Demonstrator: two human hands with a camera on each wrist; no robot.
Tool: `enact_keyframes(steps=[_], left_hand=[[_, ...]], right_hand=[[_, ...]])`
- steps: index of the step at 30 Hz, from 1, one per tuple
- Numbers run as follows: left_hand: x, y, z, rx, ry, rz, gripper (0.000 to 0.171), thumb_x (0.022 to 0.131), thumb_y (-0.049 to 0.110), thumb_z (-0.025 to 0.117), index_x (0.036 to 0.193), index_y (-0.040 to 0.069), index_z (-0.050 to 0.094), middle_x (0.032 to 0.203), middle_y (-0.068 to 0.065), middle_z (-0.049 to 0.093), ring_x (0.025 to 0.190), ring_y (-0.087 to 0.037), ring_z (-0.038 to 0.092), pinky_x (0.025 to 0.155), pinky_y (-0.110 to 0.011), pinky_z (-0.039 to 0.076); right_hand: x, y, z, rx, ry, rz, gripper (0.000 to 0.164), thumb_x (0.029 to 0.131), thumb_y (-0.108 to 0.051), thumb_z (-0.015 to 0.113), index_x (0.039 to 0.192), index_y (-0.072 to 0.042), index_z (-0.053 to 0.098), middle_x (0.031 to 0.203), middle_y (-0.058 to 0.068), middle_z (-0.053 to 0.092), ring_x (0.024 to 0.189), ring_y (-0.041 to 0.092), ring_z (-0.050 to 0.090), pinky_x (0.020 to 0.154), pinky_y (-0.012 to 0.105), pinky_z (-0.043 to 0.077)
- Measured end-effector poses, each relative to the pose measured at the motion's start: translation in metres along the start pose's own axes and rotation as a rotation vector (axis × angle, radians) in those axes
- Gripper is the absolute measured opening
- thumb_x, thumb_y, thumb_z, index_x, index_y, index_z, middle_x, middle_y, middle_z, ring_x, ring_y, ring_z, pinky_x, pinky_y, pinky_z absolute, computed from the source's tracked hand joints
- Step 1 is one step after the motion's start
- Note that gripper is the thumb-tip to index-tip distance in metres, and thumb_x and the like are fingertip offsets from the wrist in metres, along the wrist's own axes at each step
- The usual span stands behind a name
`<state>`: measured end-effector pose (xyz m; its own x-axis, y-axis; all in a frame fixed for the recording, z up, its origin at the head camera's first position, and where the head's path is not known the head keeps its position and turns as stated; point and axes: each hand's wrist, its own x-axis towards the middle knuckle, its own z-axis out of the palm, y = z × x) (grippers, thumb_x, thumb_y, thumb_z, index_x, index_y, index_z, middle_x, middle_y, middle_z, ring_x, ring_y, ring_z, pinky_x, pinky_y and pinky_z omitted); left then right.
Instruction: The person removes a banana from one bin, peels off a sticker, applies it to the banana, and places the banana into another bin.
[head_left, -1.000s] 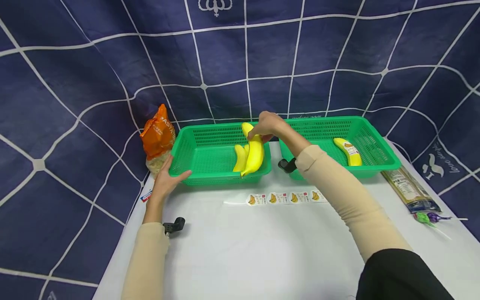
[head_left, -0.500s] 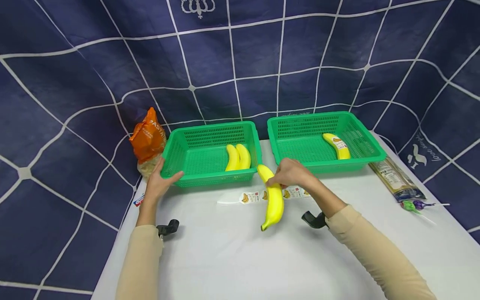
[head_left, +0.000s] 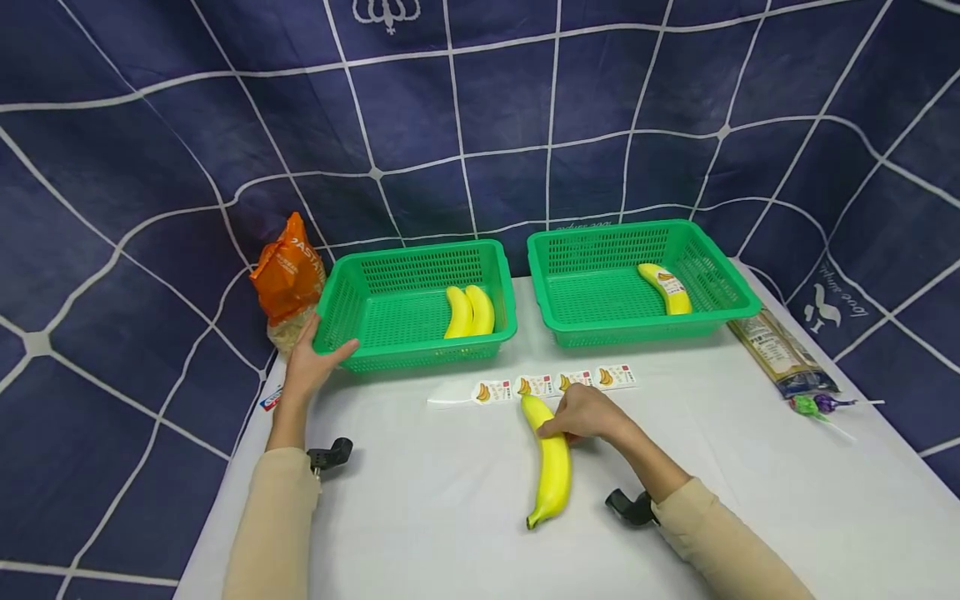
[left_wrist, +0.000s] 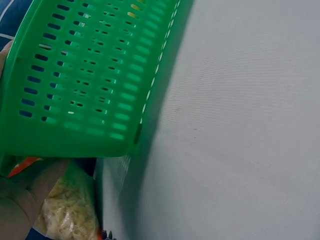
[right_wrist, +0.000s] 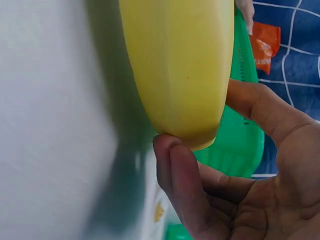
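Note:
My right hand (head_left: 592, 417) pinches a yellow banana (head_left: 553, 475) between thumb and fingers, low over the white table and just in front of a strip of banana stickers (head_left: 607, 377). Close up in the right wrist view, the banana (right_wrist: 180, 60) shows a plain, unlabelled side. My left hand (head_left: 309, 364), fingers spread, touches the left corner of a green basket (head_left: 420, 357). Two bananas (head_left: 480, 312) lie side by side at that basket's right end. In the second green basket (head_left: 637, 333), to the right, rests one banana (head_left: 666, 289) with a sticker on it.
An orange-topped pasta bag (head_left: 288, 275) stands left of the left basket. On the right lie a flat clear packet (head_left: 783, 354) and two lollipops (head_left: 810, 406). A small wrapper (head_left: 272, 400) is beside my left wrist. Dark blue cloth (head_left: 510, 108) hangs behind.
My right hand has lifted the banana out of the left basket and brought it toward me, down in front of the stickers. My left hand stays at the basket corner; the view has shifted slightly.

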<state>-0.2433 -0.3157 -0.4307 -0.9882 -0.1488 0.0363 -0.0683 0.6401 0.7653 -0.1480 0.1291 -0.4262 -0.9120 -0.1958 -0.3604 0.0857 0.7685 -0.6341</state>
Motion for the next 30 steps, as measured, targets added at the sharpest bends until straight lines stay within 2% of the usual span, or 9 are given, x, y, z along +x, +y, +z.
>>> enact_keyframes(steps=[5, 9, 16, 20, 23, 27, 30], left_hand=[[-0.003, -0.003, 0.003, -0.012, 0.039, -0.018, 0.103, 0.083, 0.052, 0.071, 0.158, 0.018, 0.010, 0.166, -0.007, 0.006, 0.151, -0.039, 0.010, 0.120, -0.060, 0.015], [-0.005, -0.003, 0.005, -0.031, 0.072, -0.004, 0.101, 0.083, 0.048, 0.072, 0.158, 0.016, 0.013, 0.166, -0.005, 0.009, 0.151, -0.037, 0.012, 0.121, -0.057, 0.016], [-0.010, 0.001, 0.009, -0.054, 0.106, -0.012, 0.099, 0.084, 0.048, 0.071, 0.158, 0.016, 0.014, 0.166, -0.003, 0.009, 0.152, -0.033, 0.013, 0.122, -0.055, 0.016], [-0.012, 0.006, 0.006, -0.042, 0.095, -0.018, 0.099, 0.086, 0.048, 0.069, 0.158, 0.015, 0.011, 0.166, -0.006, 0.007, 0.152, -0.034, 0.011, 0.122, -0.056, 0.015], [-0.016, 0.013, 0.004, -0.029, 0.060, -0.033, 0.101, 0.086, 0.050, 0.069, 0.158, 0.014, 0.008, 0.166, -0.008, 0.004, 0.152, -0.036, 0.008, 0.121, -0.058, 0.013], [-0.029, 0.027, 0.002, 0.030, 0.041, -0.030, 0.107, 0.085, 0.049, 0.071, 0.158, 0.009, 0.004, 0.165, -0.014, 0.000, 0.151, -0.042, 0.005, 0.119, -0.063, 0.012], [-0.049, 0.043, 0.004, 0.096, 0.074, 0.034, 0.109, 0.083, 0.044, 0.075, 0.157, 0.005, 0.005, 0.165, -0.017, -0.001, 0.149, -0.047, 0.003, 0.117, -0.068, 0.011]], right_hand=[[-0.002, 0.004, 0.009, 0.017, -0.003, 0.009, 0.031, 0.069, -0.030, 0.085, 0.054, -0.009, 0.068, 0.048, 0.001, 0.059, 0.046, 0.013, 0.054, 0.043, 0.020, 0.040], [-0.001, 0.005, 0.011, 0.026, -0.001, 0.018, 0.029, 0.069, -0.031, 0.086, 0.060, -0.009, 0.070, 0.053, 0.002, 0.063, 0.050, 0.014, 0.059, 0.048, 0.023, 0.046], [0.001, 0.004, 0.011, 0.001, -0.006, 0.047, 0.031, 0.069, -0.036, 0.086, 0.062, -0.011, 0.071, 0.056, 0.002, 0.064, 0.052, 0.014, 0.058, 0.048, 0.021, 0.042], [0.001, 0.003, 0.011, -0.001, 0.000, 0.048, 0.033, 0.068, -0.038, 0.087, 0.061, -0.011, 0.070, 0.056, 0.002, 0.064, 0.051, 0.014, 0.057, 0.047, 0.021, 0.041], [0.001, 0.004, 0.011, -0.004, 0.007, 0.047, 0.033, 0.068, -0.038, 0.086, 0.060, -0.011, 0.070, 0.054, 0.002, 0.063, 0.050, 0.014, 0.056, 0.047, 0.020, 0.040], [0.000, 0.005, 0.011, -0.005, 0.005, 0.045, 0.033, 0.069, -0.038, 0.086, 0.059, -0.011, 0.070, 0.053, 0.001, 0.062, 0.050, 0.013, 0.055, 0.047, 0.020, 0.039], [0.000, 0.005, 0.012, -0.003, 0.005, 0.043, 0.033, 0.069, -0.038, 0.086, 0.059, -0.011, 0.070, 0.053, 0.001, 0.062, 0.049, 0.013, 0.055, 0.047, 0.020, 0.040]])
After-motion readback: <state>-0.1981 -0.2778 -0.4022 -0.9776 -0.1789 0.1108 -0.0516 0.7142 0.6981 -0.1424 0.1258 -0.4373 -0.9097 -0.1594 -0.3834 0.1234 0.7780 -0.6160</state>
